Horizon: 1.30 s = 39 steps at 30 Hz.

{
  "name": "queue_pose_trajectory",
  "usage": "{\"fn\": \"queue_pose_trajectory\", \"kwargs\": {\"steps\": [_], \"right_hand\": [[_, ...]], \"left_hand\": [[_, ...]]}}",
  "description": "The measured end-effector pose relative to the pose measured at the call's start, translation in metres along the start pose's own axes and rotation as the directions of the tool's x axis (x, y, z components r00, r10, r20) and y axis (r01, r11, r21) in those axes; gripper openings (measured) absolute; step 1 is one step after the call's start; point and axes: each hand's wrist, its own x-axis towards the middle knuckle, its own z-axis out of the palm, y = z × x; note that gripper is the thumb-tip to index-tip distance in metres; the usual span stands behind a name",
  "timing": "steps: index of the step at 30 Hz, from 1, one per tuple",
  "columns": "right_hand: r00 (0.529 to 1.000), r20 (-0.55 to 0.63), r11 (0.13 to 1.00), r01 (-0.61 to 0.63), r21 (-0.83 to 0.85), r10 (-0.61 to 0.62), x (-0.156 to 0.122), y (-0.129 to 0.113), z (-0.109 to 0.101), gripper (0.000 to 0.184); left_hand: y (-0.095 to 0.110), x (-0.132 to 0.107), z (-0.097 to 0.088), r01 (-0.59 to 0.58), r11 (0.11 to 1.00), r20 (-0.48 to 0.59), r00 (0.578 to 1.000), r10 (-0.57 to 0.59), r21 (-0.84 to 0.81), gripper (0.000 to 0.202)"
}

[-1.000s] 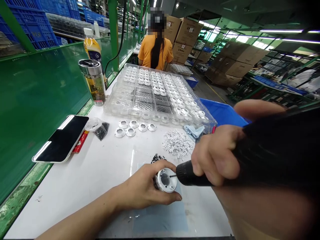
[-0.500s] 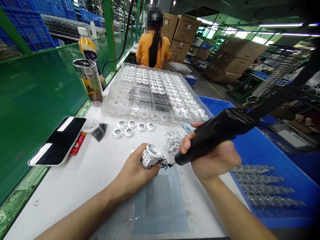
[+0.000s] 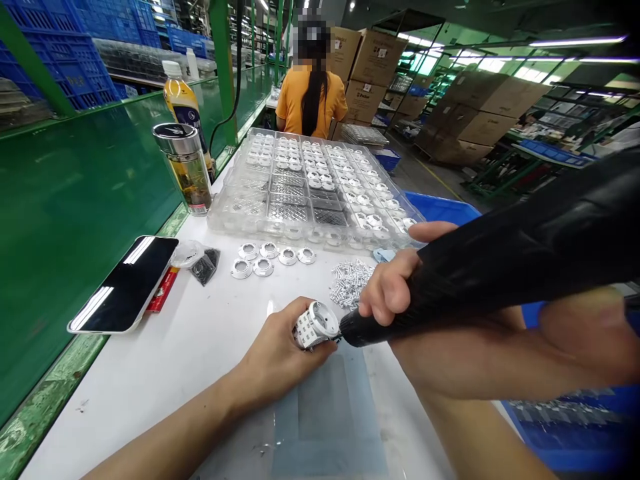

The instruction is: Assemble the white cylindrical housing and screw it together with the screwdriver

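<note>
My left hand (image 3: 277, 357) is closed round a small white cylindrical housing (image 3: 316, 325) with a perforated side, held just above the white table (image 3: 165, 373). My right hand (image 3: 395, 290) grips a black electric screwdriver (image 3: 480, 273), whose tip touches the open rim of the housing. Behind the tip lies a heap of small white parts (image 3: 350, 280). Several white rings (image 3: 270, 257) lie in two short rows further back.
A clear tray of white parts (image 3: 310, 187) stands at the back. A phone (image 3: 125, 283), a red packet, a small bag, a tea flask (image 3: 187, 167) and a bottle line the left. A blue bin (image 3: 560, 420) sits right. A person in orange stands beyond.
The screwdriver tip left the housing, dipped to the small black screws on the table while my left hand turned the housing, and is now back at its rim.
</note>
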Motion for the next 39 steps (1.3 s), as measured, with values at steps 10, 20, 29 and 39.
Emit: {"fn": "queue_pose_trajectory", "kwargs": {"steps": [10, 20, 29, 39], "right_hand": [[0.993, 0.113, 0.995, 0.03, 0.095, -0.041, 0.001, 0.003, -0.003, 0.06], [0.997, 0.072, 0.995, 0.015, 0.1, -0.022, 0.008, 0.001, 0.003, 0.057], [0.966, 0.099, 0.958, 0.253, -0.138, -0.241, 0.061, -0.021, 0.021, 0.05], [0.941, 0.052, 0.887, 0.333, -0.32, -0.334, 0.057, -0.022, 0.005, 0.034]], "left_hand": [[-0.003, -0.002, -0.002, -0.058, 0.996, 0.012, 0.998, 0.057, 0.068, 0.022], [0.004, -0.002, -0.002, -0.019, 0.999, -0.031, 0.999, 0.018, -0.037, 0.02], [0.015, 0.004, -0.016, 0.049, 0.943, -0.207, 0.971, -0.123, -0.328, 0.051], [0.017, 0.004, -0.018, 0.046, 0.964, -0.176, 0.98, -0.094, -0.263, 0.074]]}}
